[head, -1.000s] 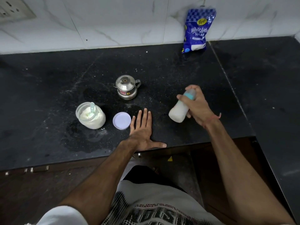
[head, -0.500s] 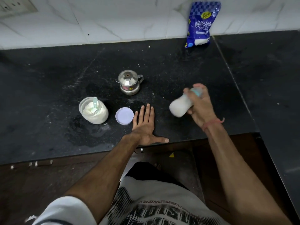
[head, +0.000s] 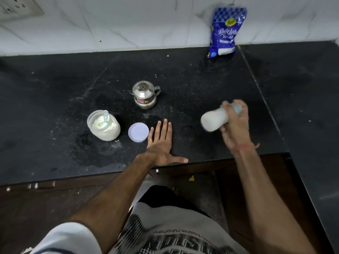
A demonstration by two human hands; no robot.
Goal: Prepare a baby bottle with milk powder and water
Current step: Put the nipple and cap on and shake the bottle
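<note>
My right hand point(head: 235, 128) grips a baby bottle point(head: 213, 121) full of white milk, held tilted above the black counter with its blue-capped top inside my fingers and its base pointing left; the bottle is motion-blurred. My left hand point(head: 161, 143) lies flat on the counter, fingers spread, holding nothing. Left of it lies a round lilac lid point(head: 138, 132). Further left stands an open clear jar of white milk powder point(head: 103, 127) with a small pale scoop stuck in it. Behind them stands a small steel lidded pot point(head: 145, 94) with a handle.
A blue sugar bag point(head: 224, 32) leans on the white tiled wall at the back right. The black counter point(head: 55, 88) is dusted with powder and damp marks. Its front edge runs just below my left hand, with dark cabinet fronts underneath.
The bottle in my right hand has swung from pointing down-left to lying nearly level and is now blurred. My left hand has stayed flat on the counter.
</note>
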